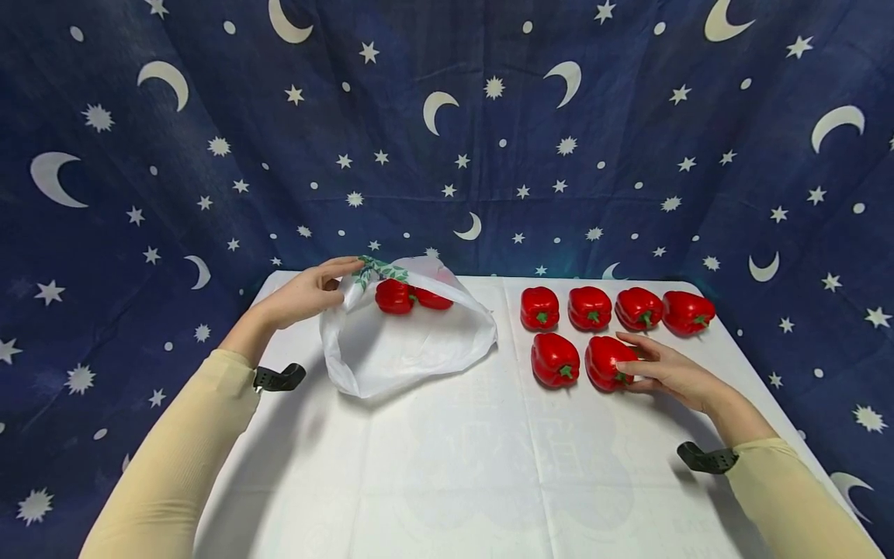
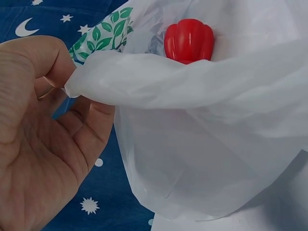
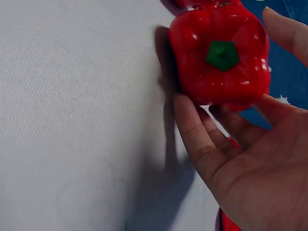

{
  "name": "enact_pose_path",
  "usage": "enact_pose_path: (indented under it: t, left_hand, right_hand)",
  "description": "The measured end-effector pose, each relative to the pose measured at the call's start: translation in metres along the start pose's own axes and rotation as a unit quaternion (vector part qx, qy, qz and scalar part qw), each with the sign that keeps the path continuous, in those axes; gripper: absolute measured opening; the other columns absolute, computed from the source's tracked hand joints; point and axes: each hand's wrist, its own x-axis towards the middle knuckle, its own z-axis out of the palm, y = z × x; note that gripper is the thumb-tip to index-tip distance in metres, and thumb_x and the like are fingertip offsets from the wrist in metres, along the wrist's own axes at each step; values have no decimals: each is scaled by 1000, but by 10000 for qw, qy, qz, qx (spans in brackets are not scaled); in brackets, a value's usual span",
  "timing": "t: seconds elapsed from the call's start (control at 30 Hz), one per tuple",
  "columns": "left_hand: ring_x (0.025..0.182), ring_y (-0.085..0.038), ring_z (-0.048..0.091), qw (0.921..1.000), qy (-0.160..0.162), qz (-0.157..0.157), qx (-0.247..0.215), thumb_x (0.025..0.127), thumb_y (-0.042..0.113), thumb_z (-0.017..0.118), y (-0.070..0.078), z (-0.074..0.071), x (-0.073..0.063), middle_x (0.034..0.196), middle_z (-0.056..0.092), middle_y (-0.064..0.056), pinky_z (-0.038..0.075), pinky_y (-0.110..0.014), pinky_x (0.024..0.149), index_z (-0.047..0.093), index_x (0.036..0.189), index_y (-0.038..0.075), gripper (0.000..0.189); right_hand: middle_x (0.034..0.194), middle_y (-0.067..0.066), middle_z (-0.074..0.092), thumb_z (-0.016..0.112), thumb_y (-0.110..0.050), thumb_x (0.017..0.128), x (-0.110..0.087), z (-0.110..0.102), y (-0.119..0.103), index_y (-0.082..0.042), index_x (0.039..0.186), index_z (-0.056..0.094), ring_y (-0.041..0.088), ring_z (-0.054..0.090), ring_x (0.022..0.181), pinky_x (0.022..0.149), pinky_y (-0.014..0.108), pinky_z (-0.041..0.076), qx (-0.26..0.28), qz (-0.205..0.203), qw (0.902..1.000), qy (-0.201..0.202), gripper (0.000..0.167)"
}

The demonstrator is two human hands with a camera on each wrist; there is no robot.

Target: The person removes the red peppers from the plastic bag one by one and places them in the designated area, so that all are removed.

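My left hand point(image 1: 300, 296) pinches the rim of a white plastic bag point(image 1: 412, 365), which has a green leaf print at its back edge. The bag's mouth stands wide, and two red bell peppers point(image 1: 394, 296) show inside; in the left wrist view one red pepper point(image 2: 189, 41) appears over the rolled rim. On the right, my right hand point(image 1: 673, 374) is at the front-row bell pepper point(image 1: 604, 363). The right wrist view shows this pepper point(image 3: 221, 79) with its green stem, the fingertips point(image 3: 184, 103) right at its side and the thumb spread apart.
Beside that pepper sits another red pepper point(image 1: 555, 360). Behind them a row of several red peppers point(image 1: 539, 309) stretches to the right. A white cloth point(image 1: 447, 473) covers the table, and a dark blue star-and-moon curtain point(image 1: 391, 116) hangs around it.
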Motion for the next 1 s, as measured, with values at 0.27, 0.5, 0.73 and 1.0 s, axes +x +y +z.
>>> enact_pose_path:
  t: [0.27,0.5,0.73,1.0]
  left_hand:
    - [150,-29,25,10000,13,73,21,95,0,51,6,-3,0,169,20,-1,38,-36,104,39,159,13,67]
    - [147,-31,30,9999,53,61,117,95,1,51,11,-5,5,168,21,-2,38,-44,108,38,160,15,68]
    - [141,-32,36,9994,123,-112,296,95,6,54,17,-5,12,167,24,0,42,-44,101,39,160,23,69]
    - [143,-35,33,9997,7,-210,135,95,7,54,22,-2,16,166,23,1,45,-45,99,35,162,25,72]
  right_hand:
    - [160,33,22,55,-30,105,-18,-18,-4,2,162,13,20,53,123,97,43,52,-167,-614,9978,211,78]
    - [146,4,46,56,-24,106,-30,-21,-20,4,159,23,-5,56,111,89,27,54,16,-1233,9903,639,69]
    - [155,17,42,64,-27,101,-27,16,-64,-5,157,37,23,57,126,96,39,53,-566,-1613,9845,403,66]
    - [148,11,53,73,-35,93,2,82,-107,-18,150,51,35,51,133,100,54,49,-1099,-1951,9730,-569,63]
